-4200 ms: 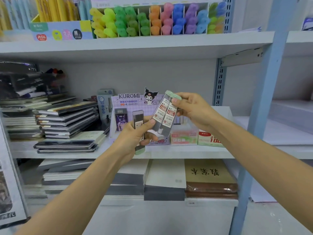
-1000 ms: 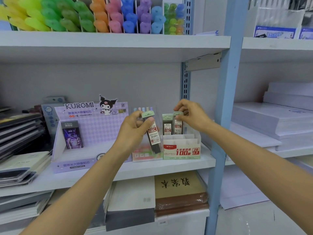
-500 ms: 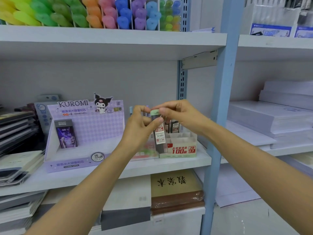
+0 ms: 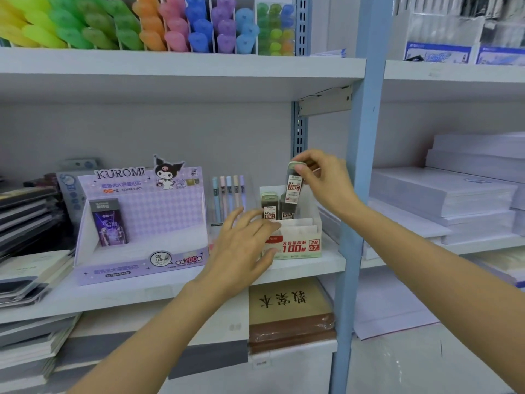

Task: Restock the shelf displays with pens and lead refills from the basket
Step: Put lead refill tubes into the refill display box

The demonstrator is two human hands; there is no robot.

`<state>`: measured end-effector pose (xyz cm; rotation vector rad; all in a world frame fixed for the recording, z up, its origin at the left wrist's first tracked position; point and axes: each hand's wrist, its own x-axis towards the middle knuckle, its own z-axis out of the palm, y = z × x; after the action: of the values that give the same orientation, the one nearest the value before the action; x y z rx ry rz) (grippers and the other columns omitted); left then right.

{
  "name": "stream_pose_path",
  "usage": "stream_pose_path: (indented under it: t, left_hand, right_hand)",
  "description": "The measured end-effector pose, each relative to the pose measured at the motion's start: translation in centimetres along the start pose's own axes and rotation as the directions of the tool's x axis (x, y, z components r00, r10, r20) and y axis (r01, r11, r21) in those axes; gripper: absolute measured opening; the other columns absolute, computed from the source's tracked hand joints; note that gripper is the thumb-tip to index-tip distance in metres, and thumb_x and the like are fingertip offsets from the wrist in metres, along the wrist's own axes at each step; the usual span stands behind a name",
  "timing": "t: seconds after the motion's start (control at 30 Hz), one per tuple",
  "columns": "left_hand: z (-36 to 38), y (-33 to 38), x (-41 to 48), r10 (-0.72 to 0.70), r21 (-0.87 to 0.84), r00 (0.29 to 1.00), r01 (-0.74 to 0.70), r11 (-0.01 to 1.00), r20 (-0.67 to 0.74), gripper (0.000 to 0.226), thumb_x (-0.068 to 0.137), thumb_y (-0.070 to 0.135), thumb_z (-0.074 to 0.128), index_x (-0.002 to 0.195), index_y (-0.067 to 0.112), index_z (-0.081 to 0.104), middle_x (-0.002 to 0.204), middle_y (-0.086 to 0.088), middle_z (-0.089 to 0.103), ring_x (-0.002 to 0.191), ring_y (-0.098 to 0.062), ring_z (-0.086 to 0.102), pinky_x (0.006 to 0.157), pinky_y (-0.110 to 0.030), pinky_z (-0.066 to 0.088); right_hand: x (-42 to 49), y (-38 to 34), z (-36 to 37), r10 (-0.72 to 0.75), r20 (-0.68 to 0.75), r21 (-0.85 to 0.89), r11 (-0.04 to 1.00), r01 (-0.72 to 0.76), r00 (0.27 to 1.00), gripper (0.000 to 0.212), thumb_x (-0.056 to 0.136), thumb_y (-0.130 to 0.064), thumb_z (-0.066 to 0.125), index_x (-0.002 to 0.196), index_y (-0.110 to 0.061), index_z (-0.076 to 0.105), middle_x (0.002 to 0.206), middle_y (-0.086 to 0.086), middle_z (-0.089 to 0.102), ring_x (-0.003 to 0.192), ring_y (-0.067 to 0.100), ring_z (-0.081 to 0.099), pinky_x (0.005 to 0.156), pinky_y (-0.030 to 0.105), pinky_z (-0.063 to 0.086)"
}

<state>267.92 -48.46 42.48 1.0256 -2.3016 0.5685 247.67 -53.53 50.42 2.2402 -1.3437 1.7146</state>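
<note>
Your right hand (image 4: 326,183) pinches one lead refill case (image 4: 294,184) by its pale green cap, thumb in front and fingertips behind. The case hangs nearly upright over the back row of the white-and-red refill box (image 4: 301,247), marked 2B 0.7. Its lower end sits right at the top of a standing case; can't tell if they touch.

2 more refill cases stand in that back row: one at left (image 4: 269,206) and one at right (image 4: 287,213), the latter partly hidden behind the held one. That makes 3 cases in view, incl. the one you hold.

Your left hand (image 4: 241,251) is spread, fingers straight and apart, holding nothing. It's blurred, low in front of the box's left side w/ the thumb across the lower front corner; contact unclear.

The box stands on the middle shelf (image 4: 170,288), just beside the blue upright (image 4: 355,194).

Left of the box is a clear pack (image 4: 228,197) w/ 5 pastel pens, then the purple Kuromi display (image 4: 142,223) w/ 1 dark carton (image 4: 109,223) in it.

Above are rows of bright highlighters (image 4: 142,24). At right are paper stacks (image 4: 454,194).
</note>
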Motion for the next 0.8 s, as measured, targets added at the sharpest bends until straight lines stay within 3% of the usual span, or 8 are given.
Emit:
stream_pose_path:
  t: [0.17, 0.33, 0.43, 0.53, 0.67, 0.73, 0.8]
  left_hand:
    - [-0.3, 0.2, 0.0, 0.003, 0.004, 1.000, -0.003, 1.000, -0.007, 0.039, 0.094, 0.034, 0.054, 0.129, 0.018, 0.056, 0.129, 0.002, 0.060, 0.135, -0.020, 0.040, 0.116, -0.039, 0.018]
    - [-0.3, 0.1, -0.2, 0.023, -0.003, 1.000, -0.023, 1.000, 0.005, 0.042, 0.094, 0.034, 0.054, 0.132, 0.018, 0.052, 0.135, 0.001, 0.055, 0.138, -0.021, 0.035, 0.111, -0.038, 0.026]
    - [-0.2, 0.0, -0.3, 0.028, 0.014, 1.000, -0.028, 1.000, 0.009, 0.043, 0.093, 0.035, 0.053, 0.134, 0.019, 0.049, 0.137, 0.003, 0.052, 0.139, -0.020, 0.032, 0.112, -0.036, 0.023]
    - [0.0, 0.1, -0.4, 0.025, 0.012, 1.000, -0.025, 1.000, 0.009, 0.047, 0.094, 0.036, 0.053, 0.137, 0.020, 0.046, 0.142, 0.003, 0.048, 0.141, -0.019, 0.028, 0.114, -0.035, 0.018]
    - [0.0, 0.3, -0.8, 0.006, 0.041, 1.000, -0.007, 0.999, 0.028, 0.054, 0.095, 0.036, 0.050, 0.145, 0.021, 0.037, 0.155, -0.001, 0.031, 0.147, -0.020, 0.015, 0.120, -0.036, 0.005]
    - [-0.1, 0.6, -1.5, -0.011, 0.032, 1.000, 0.011, 0.999, -0.018, 0.051, 0.093, 0.031, 0.054, 0.142, 0.019, 0.044, 0.154, -0.003, 0.032, 0.147, -0.023, 0.016, 0.121, -0.041, 0.007]
    - [-0.2, 0.8, -2.9, -0.030, -0.002, 0.992, 0.030, 1.000, -0.120, 0.040, 0.088, 0.023, 0.060, 0.128, 0.015, 0.057, 0.141, -0.006, 0.048, 0.138, -0.026, 0.032, 0.115, -0.042, 0.023]
  right_hand:
    - [-0.3, 0.8, 1.4, 0.002, 0.059, -0.034, 0.999, 0.000, 0.998, 0.013, 0.094, -0.015, 0.059, 0.104, -0.013, 0.068, 0.089, -0.007, 0.065, 0.080, 0.005, 0.060, 0.077, 0.023, 0.052]
    - [-0.4, 1.7, 2.2, 0.042, 0.114, -0.090, 0.995, -0.032, 0.993, 0.013, 0.093, -0.012, 0.061, 0.103, -0.020, 0.060, 0.084, -0.006, 0.062, 0.074, -0.003, 0.058, 0.064, 0.014, 0.051]
    - [-0.4, 2.5, 3.0, 0.030, 0.143, -0.191, 0.982, -0.003, 0.989, 0.008, 0.091, -0.011, 0.063, 0.097, -0.016, 0.066, 0.096, -0.002, 0.061, 0.083, 0.007, 0.058, 0.081, 0.025, 0.052]
    - [-0.7, 2.9, 3.5, 0.047, 0.195, -0.301, 0.953, 0.014, 0.980, 0.023, 0.093, -0.015, 0.061, 0.115, -0.012, 0.067, 0.114, 0.005, 0.056, 0.103, 0.017, 0.053, 0.089, 0.024, 0.040]
    - [-1.6, 1.8, 3.1, 0.021, 0.200, -0.277, 0.960, 0.035, 0.980, 0.032, 0.096, -0.020, 0.057, 0.127, -0.012, 0.060, 0.124, 0.006, 0.056, 0.115, 0.020, 0.052, 0.099, 0.029, 0.039]
    - [-2.6, 0.4, 2.6, -0.043, 0.127, -0.206, 0.976, 0.069, 0.991, 0.025, 0.096, -0.017, 0.056, 0.120, -0.012, 0.064, 0.116, 0.003, 0.060, 0.106, 0.016, 0.056, 0.093, 0.028, 0.044]
    - [-4.3, -1.5, 2.3, -0.148, 0.028, -0.081, 0.985, 0.150, 0.989, 0.014, 0.095, -0.011, 0.055, 0.102, -0.011, 0.068, 0.096, 0.001, 0.063, 0.082, 0.011, 0.057, 0.075, 0.023, 0.047]
